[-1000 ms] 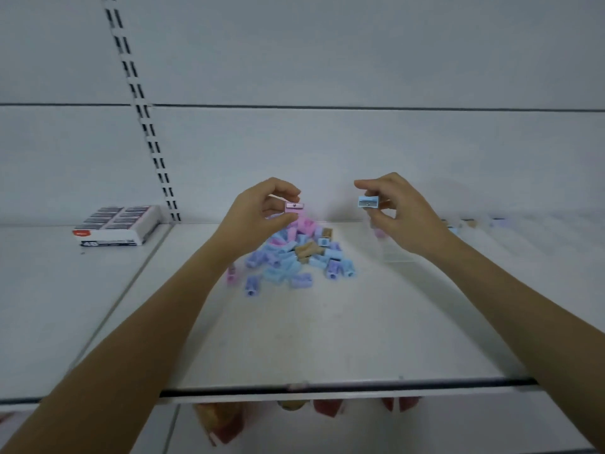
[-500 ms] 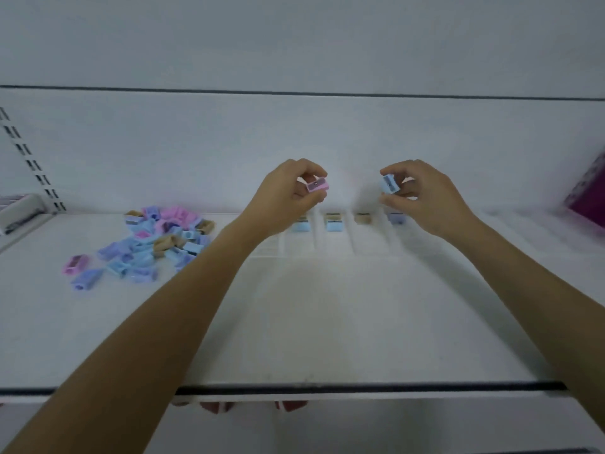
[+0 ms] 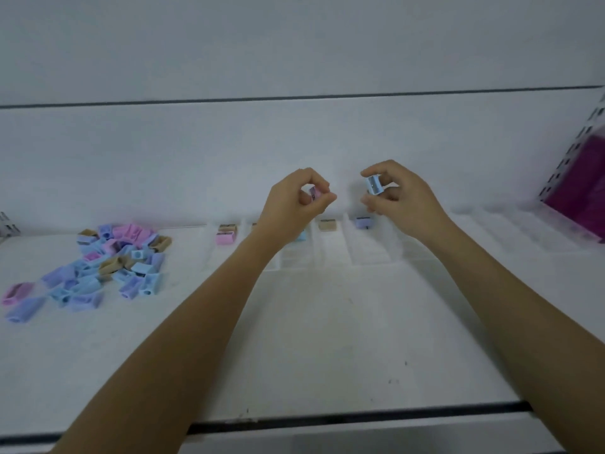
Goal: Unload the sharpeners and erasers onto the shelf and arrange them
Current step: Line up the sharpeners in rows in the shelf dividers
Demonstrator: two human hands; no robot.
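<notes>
The white shelf [image 3: 311, 339] fills the lower frame. At centre-left lies the pile of sharpeners [image 3: 108, 260], loose and unsorted: blue, purple, pink, tan. It looks to be most of the stock. In the centre, near the back wall, a row of clear dividers [image 3: 370, 253] holds only few pcs: a pink one [image 3: 226, 237], a tan one [image 3: 327, 224], a purple one [image 3: 362, 221] and a blue one [image 3: 302, 236], partly hidden behind the left grip [image 3: 294, 204]. At the right edge stands a magenta box [image 3: 579, 191].

Above the dividers, the left grip pinches a pink sharpener [image 3: 313, 193] btw. thumb and fingertips. The right grip [image 3: 402, 198] pinches a blue sharpener [image 3: 374, 185].

My judgement: unloading seems done, but arranging is at an early stage, approx. all the pile is left. Erasers I cannot recognise here.
</notes>
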